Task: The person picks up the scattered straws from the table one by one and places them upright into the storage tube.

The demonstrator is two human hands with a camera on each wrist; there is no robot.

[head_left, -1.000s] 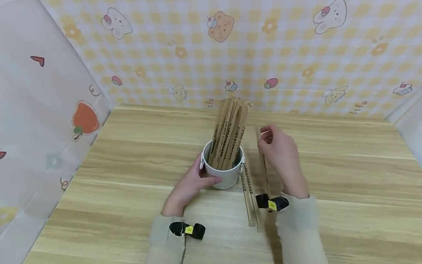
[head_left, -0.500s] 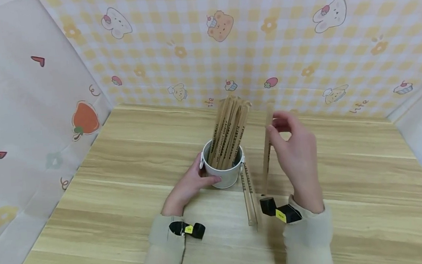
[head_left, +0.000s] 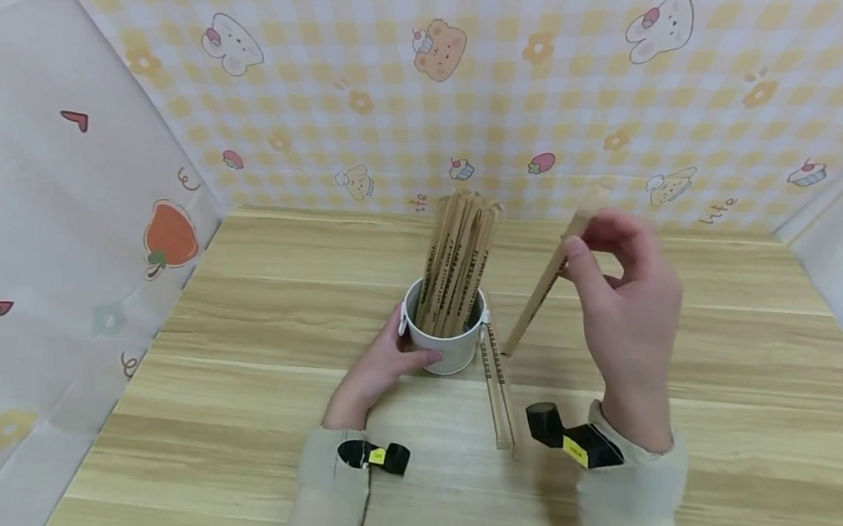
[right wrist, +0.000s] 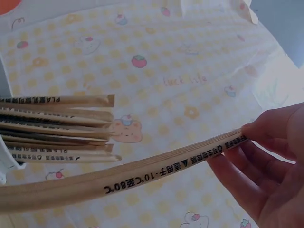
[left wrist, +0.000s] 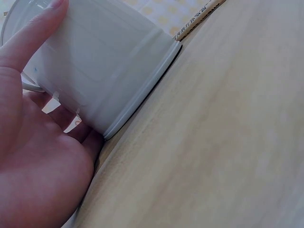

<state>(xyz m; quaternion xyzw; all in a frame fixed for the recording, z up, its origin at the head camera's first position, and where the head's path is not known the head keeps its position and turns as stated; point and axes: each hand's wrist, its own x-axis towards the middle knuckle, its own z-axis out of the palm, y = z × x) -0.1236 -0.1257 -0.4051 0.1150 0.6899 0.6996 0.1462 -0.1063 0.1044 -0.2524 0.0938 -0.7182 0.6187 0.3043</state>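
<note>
A small white bucket [head_left: 446, 358] stands upright on the wooden table, filled with several paper-wrapped straws [head_left: 457, 264] that lean to the right. Round its left side my left hand [head_left: 376, 369] holds it, thumb across the front and fingers partly hidden behind; the left wrist view shows the thumb on the bucket wall [left wrist: 109, 57]. To the right, my right hand [head_left: 634, 299] pinches one paper-wrapped straw [head_left: 544, 287] near its upper end. That straw slants, its lower end pointing down-left toward the bucket. Dark printed lettering shows along its wrapper [right wrist: 156, 172] in the right wrist view.
Two more wrapped straws [head_left: 499, 411] lie side by side on the table, just right of the bucket, pointing toward the person. Behind the wood tabletop [head_left: 729, 336] rises a yellow checked cloth [head_left: 380, 133]. A white printed cloth [head_left: 36, 246] hangs at left.
My right hand has lifted its straw from beside the two lying ones and moved right, tilting the straw from nearly upright to slanted. The left hand and bucket stay put.
</note>
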